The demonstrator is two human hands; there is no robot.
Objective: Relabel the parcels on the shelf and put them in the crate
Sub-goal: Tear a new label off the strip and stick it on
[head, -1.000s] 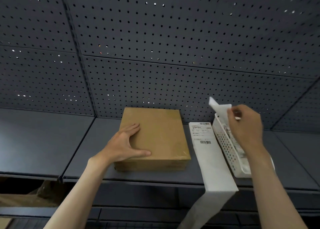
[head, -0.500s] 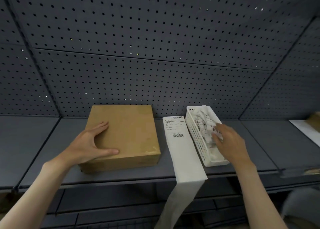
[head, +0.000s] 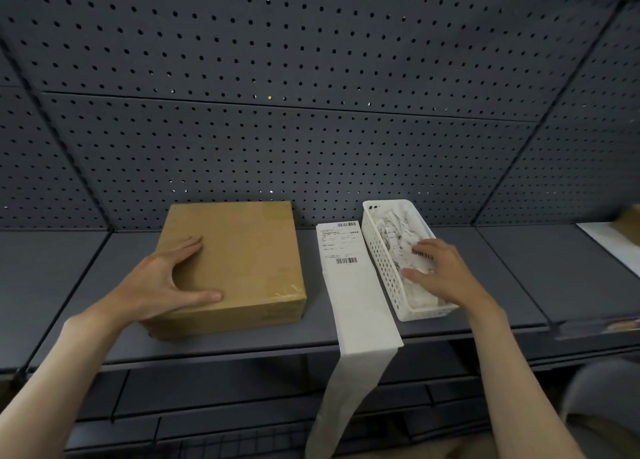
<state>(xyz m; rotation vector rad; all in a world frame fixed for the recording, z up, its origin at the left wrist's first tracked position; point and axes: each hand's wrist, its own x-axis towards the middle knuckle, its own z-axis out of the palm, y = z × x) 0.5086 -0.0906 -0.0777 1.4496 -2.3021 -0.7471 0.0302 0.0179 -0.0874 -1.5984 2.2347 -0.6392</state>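
A brown cardboard parcel (head: 242, 250) lies flat on the grey shelf (head: 69, 285); no label shows on its top. My left hand (head: 166, 285) rests flat on its near left corner, fingers straight and thumb spread. Right of the parcel a long white strip of labels (head: 353, 295) lies on the shelf, with a printed barcode label at its far end and its tail hanging over the front edge. Beside it stands a white perforated basket (head: 384, 261) with crumpled used labels inside. My right hand (head: 443, 275) reaches into the basket, fingers loosely spread over the paper.
A dark pegboard wall (head: 311, 146) backs the shelf. At the far right edge, part of another brown parcel (head: 632, 219) and a white sheet (head: 613, 240) show. A lower shelf (head: 207, 406) runs below. Something grey and blurred (head: 602, 399) sits at the lower right.
My right hand, which held a peeled paper above the basket, has come down into the basket onto the crumpled labels. The view swung right. My left hand stayed on the parcel.
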